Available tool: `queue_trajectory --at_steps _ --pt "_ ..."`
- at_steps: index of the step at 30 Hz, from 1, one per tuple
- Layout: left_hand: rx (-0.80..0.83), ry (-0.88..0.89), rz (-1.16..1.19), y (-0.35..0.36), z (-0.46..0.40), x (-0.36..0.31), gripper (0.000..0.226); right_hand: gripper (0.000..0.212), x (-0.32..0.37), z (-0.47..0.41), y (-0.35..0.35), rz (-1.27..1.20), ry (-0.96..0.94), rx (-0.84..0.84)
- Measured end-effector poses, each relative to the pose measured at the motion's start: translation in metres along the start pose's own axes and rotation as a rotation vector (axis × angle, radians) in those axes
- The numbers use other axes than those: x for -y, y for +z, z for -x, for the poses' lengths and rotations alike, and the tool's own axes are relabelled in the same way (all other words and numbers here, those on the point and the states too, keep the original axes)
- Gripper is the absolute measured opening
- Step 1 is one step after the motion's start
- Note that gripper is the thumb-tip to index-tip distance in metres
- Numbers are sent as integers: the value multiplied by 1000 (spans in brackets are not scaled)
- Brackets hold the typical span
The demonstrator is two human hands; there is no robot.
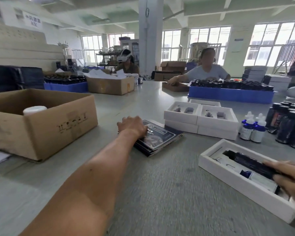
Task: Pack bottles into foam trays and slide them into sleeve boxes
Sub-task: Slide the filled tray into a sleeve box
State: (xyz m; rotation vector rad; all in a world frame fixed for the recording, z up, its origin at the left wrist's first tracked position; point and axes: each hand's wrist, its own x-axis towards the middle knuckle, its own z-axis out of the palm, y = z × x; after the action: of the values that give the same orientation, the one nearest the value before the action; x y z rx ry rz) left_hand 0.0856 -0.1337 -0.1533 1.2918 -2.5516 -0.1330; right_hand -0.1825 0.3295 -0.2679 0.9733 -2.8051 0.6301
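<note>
**A:** Bottles first: where are they?

**B:** One long dark bottle (250, 163) lies on its side in a white rectangular foam tray (211, 163) at the near right of the grey bench (160, 184). A smaller white bottle with a blue neck (255, 176) lies beside it in the same tray, nearer the camera.

**A:** And the hands?

**B:** The right hand (291, 179) rests on the near end of the dark bottle, fingers laid along it. I cannot tell whether they grip it or only press on it. The left hand (132, 126) reaches forward, palm down, fingers curled onto the far left corner of a small stack of flat dark printed sleeve boxes (160, 137) in the middle of the bench. Its fingertips are hidden behind the knuckles.

**A:** What lies around that?

**B:** Just beyond the sleeves sit stacked empty white foam trays with grey cut-outs (201, 119), two side by side on top. To their right stands a cluster of small white dropper bottles with blue necks (253, 128), and next to those a group of tall dark bottles (288, 123). An open brown cardboard box (41, 126) sits at the left, with a white round cap (34, 110) showing inside.

**A:** Farther off?

**B:** A blue crate full of dark bottles (230, 94) stands at the far right, and two seated people work across the bench.
</note>
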Motion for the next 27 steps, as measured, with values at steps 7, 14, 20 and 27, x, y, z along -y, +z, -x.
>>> queue_trajectory --at_steps 7,14,20,27 --pt "-152 0 212 -11 14 7 76 49 132 60 -53 -7 -45 -27" --pt "80 204 821 -31 81 -27 57 42 166 83 -84 18 -43 78" --pt "359 314 957 -14 140 -77 50 56 120 116 -109 144 226 -142" --pt "524 292 995 -5 176 -114 58 62 97 121 -115 78 439 -102"
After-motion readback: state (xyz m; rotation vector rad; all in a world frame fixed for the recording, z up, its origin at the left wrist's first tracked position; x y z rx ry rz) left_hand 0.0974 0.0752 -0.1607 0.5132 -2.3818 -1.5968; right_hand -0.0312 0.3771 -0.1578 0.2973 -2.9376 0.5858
